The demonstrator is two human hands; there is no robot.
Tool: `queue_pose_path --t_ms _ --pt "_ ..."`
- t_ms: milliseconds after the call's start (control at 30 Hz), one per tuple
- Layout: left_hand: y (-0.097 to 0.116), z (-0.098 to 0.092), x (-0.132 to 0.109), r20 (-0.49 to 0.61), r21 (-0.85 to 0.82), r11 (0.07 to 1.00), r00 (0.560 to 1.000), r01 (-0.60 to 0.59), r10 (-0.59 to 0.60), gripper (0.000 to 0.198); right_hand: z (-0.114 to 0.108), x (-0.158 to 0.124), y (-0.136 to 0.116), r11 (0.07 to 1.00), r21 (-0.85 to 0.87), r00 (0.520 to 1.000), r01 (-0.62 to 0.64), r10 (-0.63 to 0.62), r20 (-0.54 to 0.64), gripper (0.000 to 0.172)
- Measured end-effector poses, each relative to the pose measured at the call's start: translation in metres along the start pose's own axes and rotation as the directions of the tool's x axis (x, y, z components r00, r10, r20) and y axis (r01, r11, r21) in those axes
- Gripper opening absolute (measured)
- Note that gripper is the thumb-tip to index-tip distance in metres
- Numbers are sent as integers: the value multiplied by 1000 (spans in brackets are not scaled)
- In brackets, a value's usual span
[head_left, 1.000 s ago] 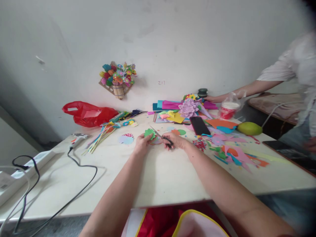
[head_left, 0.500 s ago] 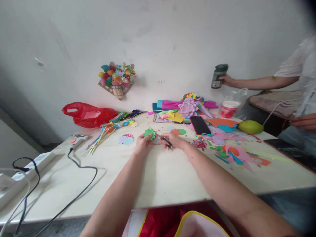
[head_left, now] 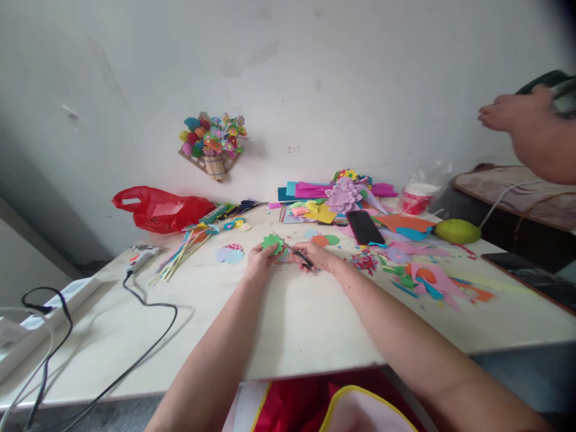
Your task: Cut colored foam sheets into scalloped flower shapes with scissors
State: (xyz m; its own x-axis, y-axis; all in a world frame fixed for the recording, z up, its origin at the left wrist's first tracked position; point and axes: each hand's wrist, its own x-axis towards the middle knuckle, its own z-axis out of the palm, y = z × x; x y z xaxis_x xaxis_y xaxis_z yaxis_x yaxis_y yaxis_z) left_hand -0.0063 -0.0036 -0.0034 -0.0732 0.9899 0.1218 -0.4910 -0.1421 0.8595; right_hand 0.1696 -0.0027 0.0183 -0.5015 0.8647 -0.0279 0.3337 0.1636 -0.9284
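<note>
Over the middle of the table, my left hand [head_left: 260, 259] pinches a green scalloped paper flower [head_left: 271, 243]. My right hand [head_left: 318, 256] is closed around the dark handles of a pair of scissors [head_left: 302, 257], whose blades reach to the flower's right edge. Left of my hands lie pale scalloped paper pieces [head_left: 230, 255] with small red bits on them. Just beyond my right hand are an orange and green cut piece [head_left: 320, 240] and a pile of red and pink snippets [head_left: 363, 261].
A hot glue gun [head_left: 144, 257] with its cord lies left, near a power strip [head_left: 63, 303]. A red plastic bag [head_left: 164, 209], coloured sticks [head_left: 180, 257], a phone [head_left: 364, 228], a green-yellow fruit [head_left: 458, 231] and paper scraps [head_left: 434, 279] surround the work. Another person's arm [head_left: 535, 129] reaches in at right.
The other person's hand with the dark bottle has moved right and nearer, away from the wall. My hands, the scissors and the green flower have hardly moved.
</note>
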Motion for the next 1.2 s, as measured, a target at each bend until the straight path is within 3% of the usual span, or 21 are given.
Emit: queue_pose_path --t_ms 367,633,833,1033,1200 --pt "0 -1 0 -5 -12 1000 1000 0 0 26 0 -2 -3 999 44 1000 -2 2 -14 21" --pt "0 -1 0 -15 -23 1000 1000 -8 8 25 2 -4 -11 989 149 999 -27 29 -12 9" --pt "0 -4 1 -29 -1 1000 1000 -13 13 23 0 2 -1 987 159 1000 -17 14 25 6" --pt "2 -4 2 -36 4 1000 999 -9 9 21 -5 0 6 997 40 991 62 -66 114 21" --pt "2 -5 1 -21 -6 1000 1000 -14 14 24 -10 -1 7 992 79 986 96 -106 130 30"
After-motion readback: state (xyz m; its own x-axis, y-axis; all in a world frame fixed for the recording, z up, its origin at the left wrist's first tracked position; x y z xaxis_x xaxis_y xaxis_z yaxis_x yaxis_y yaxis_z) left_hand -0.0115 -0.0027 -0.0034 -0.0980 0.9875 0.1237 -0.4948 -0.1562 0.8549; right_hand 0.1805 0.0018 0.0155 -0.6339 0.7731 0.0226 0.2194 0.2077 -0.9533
